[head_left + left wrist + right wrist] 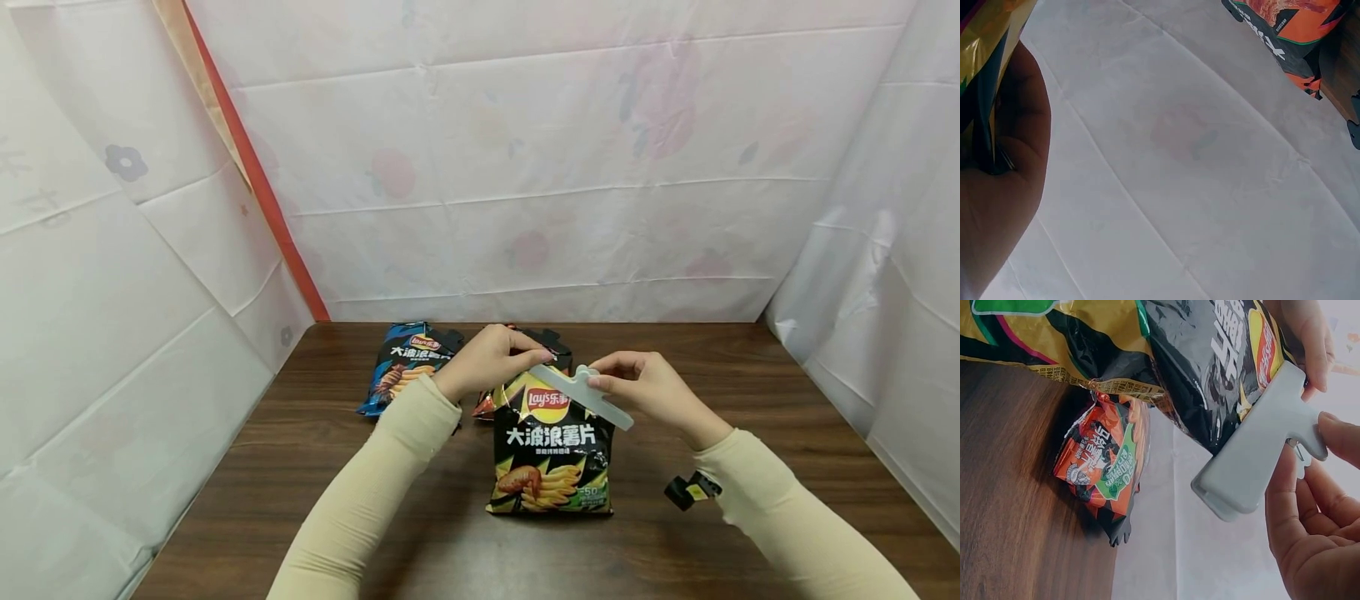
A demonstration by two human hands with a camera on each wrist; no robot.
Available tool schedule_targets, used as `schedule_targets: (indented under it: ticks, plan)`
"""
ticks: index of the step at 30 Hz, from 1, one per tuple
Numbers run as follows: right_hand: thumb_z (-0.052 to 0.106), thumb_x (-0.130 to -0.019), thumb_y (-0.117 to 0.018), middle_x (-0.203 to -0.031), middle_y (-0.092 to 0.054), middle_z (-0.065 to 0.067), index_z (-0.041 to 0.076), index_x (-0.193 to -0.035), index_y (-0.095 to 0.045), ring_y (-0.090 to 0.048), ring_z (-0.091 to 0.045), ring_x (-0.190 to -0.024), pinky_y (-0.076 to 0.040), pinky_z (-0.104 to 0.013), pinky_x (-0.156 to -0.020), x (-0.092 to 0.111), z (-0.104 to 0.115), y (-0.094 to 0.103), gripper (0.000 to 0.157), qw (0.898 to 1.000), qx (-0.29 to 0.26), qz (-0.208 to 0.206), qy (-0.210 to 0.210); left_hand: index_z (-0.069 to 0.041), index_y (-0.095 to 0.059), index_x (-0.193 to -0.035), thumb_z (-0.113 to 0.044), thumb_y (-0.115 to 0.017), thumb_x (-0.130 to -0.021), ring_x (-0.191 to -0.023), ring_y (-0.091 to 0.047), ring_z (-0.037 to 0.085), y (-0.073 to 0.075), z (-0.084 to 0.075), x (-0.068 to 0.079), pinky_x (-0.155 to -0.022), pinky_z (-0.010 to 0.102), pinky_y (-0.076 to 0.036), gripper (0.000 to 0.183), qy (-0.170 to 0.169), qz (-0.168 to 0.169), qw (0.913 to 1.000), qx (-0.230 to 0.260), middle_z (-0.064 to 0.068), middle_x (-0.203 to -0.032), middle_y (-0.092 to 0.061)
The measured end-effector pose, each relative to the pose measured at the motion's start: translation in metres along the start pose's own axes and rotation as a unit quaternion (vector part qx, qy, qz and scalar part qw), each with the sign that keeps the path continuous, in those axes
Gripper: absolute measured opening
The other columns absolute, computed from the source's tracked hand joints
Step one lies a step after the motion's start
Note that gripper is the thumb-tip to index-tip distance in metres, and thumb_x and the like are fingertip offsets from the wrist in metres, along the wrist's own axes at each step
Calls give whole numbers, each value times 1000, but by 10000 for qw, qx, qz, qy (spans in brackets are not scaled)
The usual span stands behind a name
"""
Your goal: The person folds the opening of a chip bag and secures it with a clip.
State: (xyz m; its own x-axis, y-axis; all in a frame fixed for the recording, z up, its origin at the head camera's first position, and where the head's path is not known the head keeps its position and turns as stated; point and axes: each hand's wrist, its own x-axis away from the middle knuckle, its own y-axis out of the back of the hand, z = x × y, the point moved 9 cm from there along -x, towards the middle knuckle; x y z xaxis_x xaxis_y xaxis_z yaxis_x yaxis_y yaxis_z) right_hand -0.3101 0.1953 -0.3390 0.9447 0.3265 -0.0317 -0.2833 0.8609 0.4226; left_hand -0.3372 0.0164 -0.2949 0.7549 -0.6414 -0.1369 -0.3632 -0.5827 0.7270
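A black and yellow Lay's chip bag (551, 467) stands upright on the table, its lower edge on the wood. My left hand (487, 362) grips the bag's top left corner; in the left wrist view, its fingers curl round the gathered foil (985, 69). With thumb and fingers, my right hand (652, 392) pinches the handle of a pale grey-white bag clip (1254, 450). The clip lies slantwise across the bag's upper right corner, its long bar over the foil. How far its far edge reaches behind the bag is hidden.
Behind my left hand lies a blue chip bag (408, 371) with a dark clip (450, 340) at its top. An orange-red chip bag (1107, 456), partly hidden in the head view, sits behind the yellow one. White cloth walls (525, 167) enclose the wooden table (300, 467).
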Motion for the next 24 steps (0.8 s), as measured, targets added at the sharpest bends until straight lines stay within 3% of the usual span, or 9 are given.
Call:
schedule_targets:
  ticks: [4,9,12,18,24]
  plan:
    - [34,-92,-69,-105,-69,-16,3,-116,-68,-67,-19,-88,-58,-32,-75,0,-1,0,39,10000,-34,3,-4,-18,-76,-111,-32,-60,-99,-44,-36,13,1,1,0,-52,27,-37,25,60,-69,9999,53,-1,-105,-75]
    - [33,-92,-69,-103,-69,-15,4,-116,-68,-66,-18,-86,-58,-32,-74,0,-3,-1,38,10000,-4,-5,29,-19,-76,-110,-32,-61,-98,-68,-55,11,4,6,3,-63,28,-44,23,146,-294,9995,-36,-3,-107,-73]
    - [33,-93,-69,-102,-68,-15,4,-116,-68,-66,-18,-86,-58,-31,-73,0,-4,0,37,10000,19,-42,43,-21,-75,-111,-33,-61,-98,-75,-60,10,6,10,7,-66,29,-48,23,220,-487,9986,39,-5,-105,-72]
    - [32,-93,-68,-105,-68,-15,4,-117,-67,-66,-17,-88,-58,-31,-75,0,-7,0,36,9999,-56,-105,45,-22,-70,-121,-37,-60,-98,-72,-58,14,11,18,16,-63,32,-48,29,293,-1036,9928,525,-4,-105,-71]
    - [31,-93,-68,-108,-67,-16,4,-117,-66,-66,-16,-89,-57,-32,-76,1,-8,0,36,9997,-165,-152,92,-25,-54,-139,-38,-59,-98,-104,-63,14,9,29,26,-85,36,-52,43,510,-1287,9827,1228,-2,-123,-66]
